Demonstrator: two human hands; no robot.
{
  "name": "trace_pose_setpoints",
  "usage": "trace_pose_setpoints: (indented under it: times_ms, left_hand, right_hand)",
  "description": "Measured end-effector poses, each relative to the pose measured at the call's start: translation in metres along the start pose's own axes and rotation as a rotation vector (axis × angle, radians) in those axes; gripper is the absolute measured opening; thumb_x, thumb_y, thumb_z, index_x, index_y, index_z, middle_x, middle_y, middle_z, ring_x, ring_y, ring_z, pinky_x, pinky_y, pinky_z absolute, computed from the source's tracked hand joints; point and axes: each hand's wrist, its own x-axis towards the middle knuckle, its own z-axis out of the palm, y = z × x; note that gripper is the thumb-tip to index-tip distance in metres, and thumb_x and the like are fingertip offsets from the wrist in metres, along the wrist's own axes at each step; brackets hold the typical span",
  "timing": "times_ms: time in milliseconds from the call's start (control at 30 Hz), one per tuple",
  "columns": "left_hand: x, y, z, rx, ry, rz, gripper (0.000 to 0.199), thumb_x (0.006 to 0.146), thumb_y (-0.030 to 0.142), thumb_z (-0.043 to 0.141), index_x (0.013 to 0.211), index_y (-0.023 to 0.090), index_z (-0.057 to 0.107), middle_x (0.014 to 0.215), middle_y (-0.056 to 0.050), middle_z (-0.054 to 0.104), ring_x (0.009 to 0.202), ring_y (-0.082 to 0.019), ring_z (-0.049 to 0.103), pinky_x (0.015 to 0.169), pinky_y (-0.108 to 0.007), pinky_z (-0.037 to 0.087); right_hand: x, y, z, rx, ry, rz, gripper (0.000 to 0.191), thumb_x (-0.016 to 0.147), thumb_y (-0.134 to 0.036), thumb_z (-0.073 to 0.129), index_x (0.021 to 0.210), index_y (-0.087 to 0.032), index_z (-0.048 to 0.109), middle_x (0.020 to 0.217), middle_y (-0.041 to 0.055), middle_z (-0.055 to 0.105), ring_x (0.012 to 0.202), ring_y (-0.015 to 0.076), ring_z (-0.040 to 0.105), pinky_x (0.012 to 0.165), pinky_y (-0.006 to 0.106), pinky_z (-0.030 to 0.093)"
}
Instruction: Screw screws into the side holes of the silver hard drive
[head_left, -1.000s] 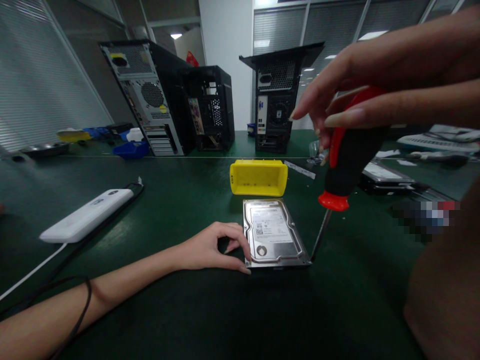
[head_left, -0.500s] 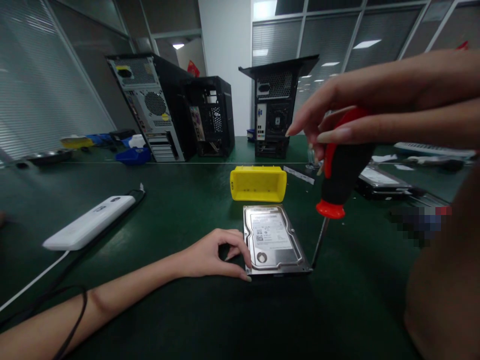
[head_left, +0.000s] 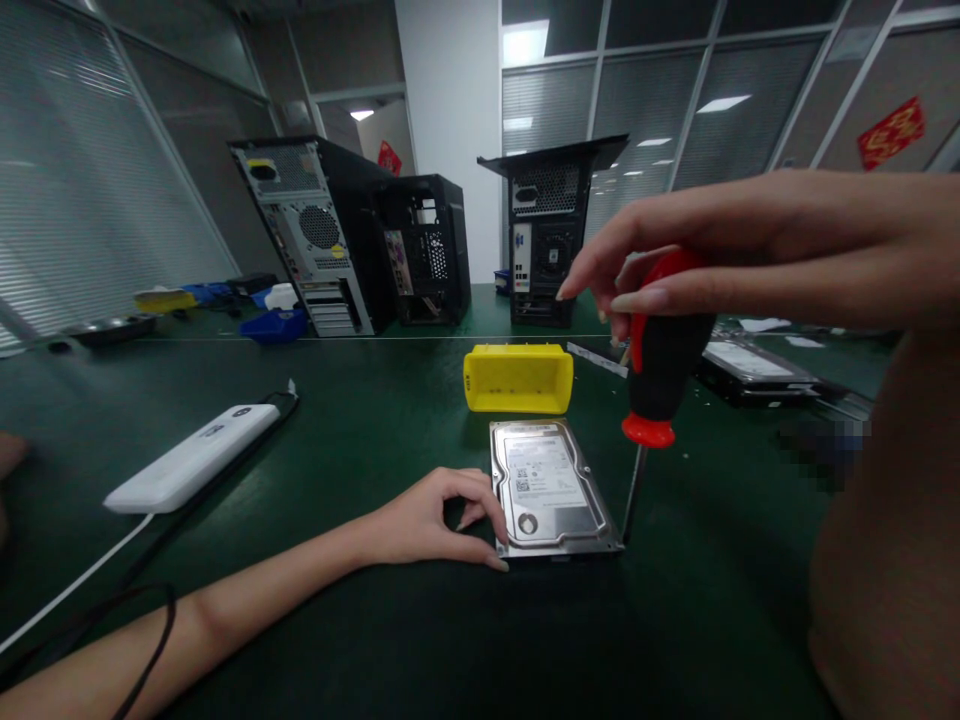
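Note:
A silver hard drive [head_left: 551, 487] with a white label lies flat on the green table. My left hand [head_left: 442, 520] is closed on its near left corner, with curled fingers at the left edge and the thumb at the front. My right hand [head_left: 660, 250] is wrapped round the red and black handle of a screwdriver [head_left: 660, 370]. The screwdriver slants down, its tip touching the near right corner of the drive; what lies under the tip is too small to see.
Just behind the drive stands a yellow plastic bin [head_left: 519, 378]. Farther back are several computer cases [head_left: 551, 240]. To the right lie stacked hard drives [head_left: 754, 365]. At left is a white power strip [head_left: 195, 455] with cables. Another person's hand [head_left: 9, 455] shows at the left edge.
The view has tilted up a little. My right hand and the screwdriver handle appear slightly lower and farther left, while the tip stays at the same corner. My left hand keeps its place.

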Motion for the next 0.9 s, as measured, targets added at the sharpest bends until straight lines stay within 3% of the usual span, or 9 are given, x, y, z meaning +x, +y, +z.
trace_pose_setpoints:
  times_ms: [167, 300, 500, 667, 900]
  left_hand:
    - [-0.003, 0.004, -0.004, 0.104, 0.072, 0.042, 0.029, 0.066, 0.035, 0.079, 0.087, 0.019, 0.067, 0.072, 0.003, 0.045, 0.072, -0.014, 0.044, 0.067, -0.026, 0.033]
    - [0.002, 0.018, -0.005, 0.247, 0.176, -0.003, 0.039, 0.065, 0.04, 0.079, 0.097, 0.023, 0.065, 0.081, 0.001, 0.047, 0.08, -0.018, 0.044, 0.073, -0.029, 0.033]
    - [0.025, 0.047, 0.013, 0.32, 0.295, -0.013, 0.034, 0.066, 0.044, 0.077, 0.093, 0.025, 0.067, 0.083, -0.001, 0.052, 0.084, -0.021, 0.046, 0.074, -0.032, 0.034]
    - [0.041, 0.062, 0.024, 0.365, 0.306, 0.004, 0.029, 0.065, 0.043, 0.077, 0.084, 0.023, 0.07, 0.077, -0.001, 0.057, 0.077, -0.021, 0.049, 0.073, -0.032, 0.034]
    - [0.048, 0.057, 0.029, 0.354, 0.236, -0.002, 0.021, 0.071, 0.042, 0.074, 0.078, 0.022, 0.072, 0.068, 0.001, 0.057, 0.07, -0.018, 0.051, 0.071, -0.032, 0.031]
  right_hand:
    - [-0.002, -0.004, -0.002, -0.007, 0.057, 0.008, 0.03, 0.091, -0.037, 0.041, 0.119, -0.03, 0.051, 0.11, -0.0035, 0.056, 0.089, 0.0069, 0.058, 0.065, 0.01, 0.048]
    - [-0.006, -0.013, -0.005, 0.021, 0.151, 0.01, 0.031, 0.091, -0.035, 0.042, 0.117, -0.024, 0.054, 0.112, 0.0004, 0.055, 0.094, 0.0103, 0.057, 0.073, 0.016, 0.049]
    - [-0.007, -0.018, -0.005, 0.116, 0.265, 0.03, 0.032, 0.089, -0.032, 0.045, 0.117, -0.019, 0.053, 0.11, 0.0051, 0.057, 0.093, 0.0129, 0.058, 0.075, 0.021, 0.048]
    - [-0.007, -0.021, -0.007, 0.105, 0.324, 0.019, 0.032, 0.087, -0.031, 0.046, 0.113, -0.016, 0.057, 0.109, 0.0071, 0.058, 0.09, 0.0134, 0.058, 0.077, 0.023, 0.047]
    - [-0.01, -0.027, -0.009, 0.055, 0.314, 0.036, 0.03, 0.087, -0.032, 0.047, 0.112, -0.018, 0.057, 0.107, 0.0048, 0.059, 0.093, 0.0142, 0.057, 0.077, 0.024, 0.046]
